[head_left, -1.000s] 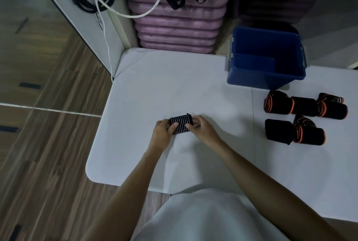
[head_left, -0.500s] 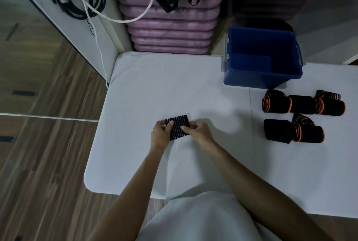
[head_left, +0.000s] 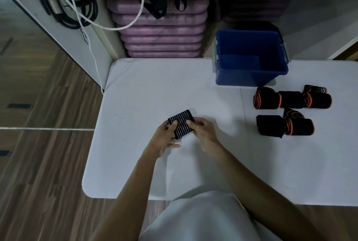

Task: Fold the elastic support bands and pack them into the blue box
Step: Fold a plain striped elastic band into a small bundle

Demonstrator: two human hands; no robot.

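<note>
Left hand (head_left: 164, 140) and right hand (head_left: 203, 131) both pinch the band (head_left: 181, 123) — keep edges flush, then box (head_left: 249, 75) at 1 o'clock.

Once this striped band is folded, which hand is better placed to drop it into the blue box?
Probably the right hand. Both hands grip the striped band, the left hand from the other side, but the blue box stands at the table's far right, on the right hand's side, so the left would have to cross over.
</note>
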